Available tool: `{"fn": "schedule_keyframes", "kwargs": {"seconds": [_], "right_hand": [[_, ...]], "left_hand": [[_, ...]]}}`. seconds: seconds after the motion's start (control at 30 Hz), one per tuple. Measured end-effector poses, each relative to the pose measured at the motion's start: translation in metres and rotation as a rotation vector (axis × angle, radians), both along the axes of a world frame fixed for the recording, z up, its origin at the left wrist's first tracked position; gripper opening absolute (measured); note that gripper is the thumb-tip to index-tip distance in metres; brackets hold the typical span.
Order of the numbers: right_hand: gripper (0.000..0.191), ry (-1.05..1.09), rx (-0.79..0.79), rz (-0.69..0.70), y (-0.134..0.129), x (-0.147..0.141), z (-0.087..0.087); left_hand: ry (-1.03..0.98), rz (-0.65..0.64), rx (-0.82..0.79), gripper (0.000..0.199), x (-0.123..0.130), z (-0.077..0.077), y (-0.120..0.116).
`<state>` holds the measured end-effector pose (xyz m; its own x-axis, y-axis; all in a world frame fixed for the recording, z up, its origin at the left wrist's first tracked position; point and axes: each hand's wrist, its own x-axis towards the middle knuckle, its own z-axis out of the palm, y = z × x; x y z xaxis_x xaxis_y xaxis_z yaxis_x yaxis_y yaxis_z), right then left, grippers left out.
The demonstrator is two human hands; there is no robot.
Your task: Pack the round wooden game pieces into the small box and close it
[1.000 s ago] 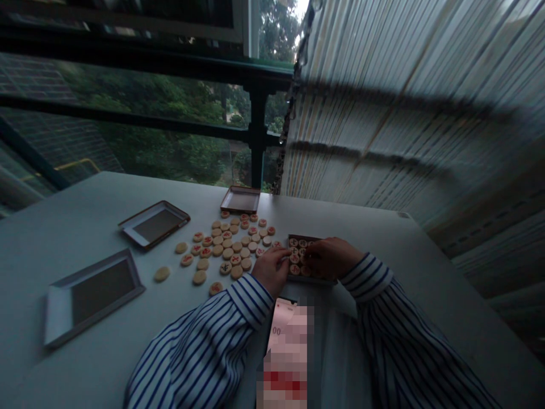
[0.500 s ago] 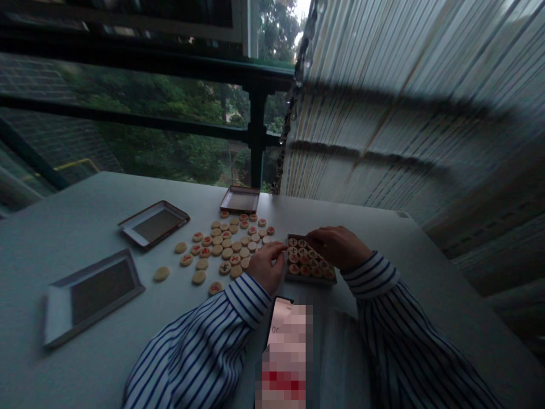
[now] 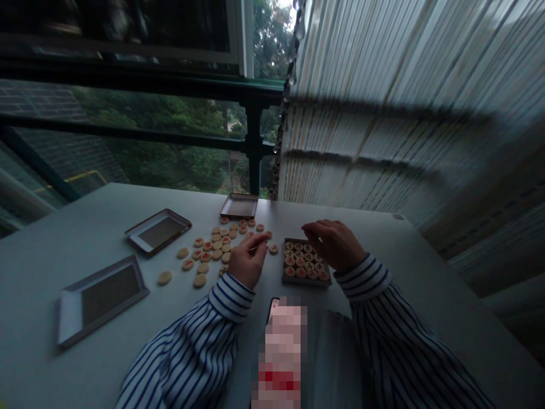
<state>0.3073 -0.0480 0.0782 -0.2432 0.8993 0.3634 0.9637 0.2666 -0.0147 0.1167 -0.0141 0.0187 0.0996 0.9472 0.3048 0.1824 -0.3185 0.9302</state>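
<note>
My left hand (image 3: 248, 259) hovers at the right side of the loose Chinese chess pieces (image 3: 217, 254), thumb and fingers pinched together. Whatever lies between its fingertips, if anything, is too small to make out. Above the back right part of a small box (image 3: 305, 282) is my right hand (image 3: 335, 243), its fingers bent and pressed together; its thumb and grip are hidden. Rows of round wooden chess pieces with red or black characters fill the visible part of that box. One red-marked chess piece (image 3: 273, 249) lies between the left hand and the box.
Three shallow trays or lids lie on the white table: a grey one (image 3: 138, 278) at left, a brown-edged one (image 3: 187, 227) behind it, and another (image 3: 238, 216) at the back. A phone (image 3: 272, 307), partly blurred, lies in front. Window bars and a string curtain (image 3: 340, 113) stand beyond.
My left hand has moved left, away from the box and over the loose pieces. My right hand has lifted slightly off the box, uncovering more of its pieces. The view has shifted a little.
</note>
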Motion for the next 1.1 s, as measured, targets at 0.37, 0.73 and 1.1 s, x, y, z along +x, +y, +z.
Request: {"fn": "schedule_keyframes", "kwargs": {"seconds": [0.37, 0.73, 1.1], "right_hand": [[0.024, -0.011, -0.012, 0.060, -0.009, -0.012, 0.009], [0.024, 0.032, -0.072, 0.251, -0.022, -0.051, 0.001], [0.023, 0.023, -0.203, 0.403, -0.031, -0.086, -0.025]], "left_hand": [[-0.037, 0.010, -0.054, 0.035, -0.045, 0.023, -0.006], [0.328, 0.104, 0.114, 0.028, -0.106, 0.001, -0.022], [0.539, -0.044, 0.515, 0.025, -0.124, -0.044, -0.025]]}}
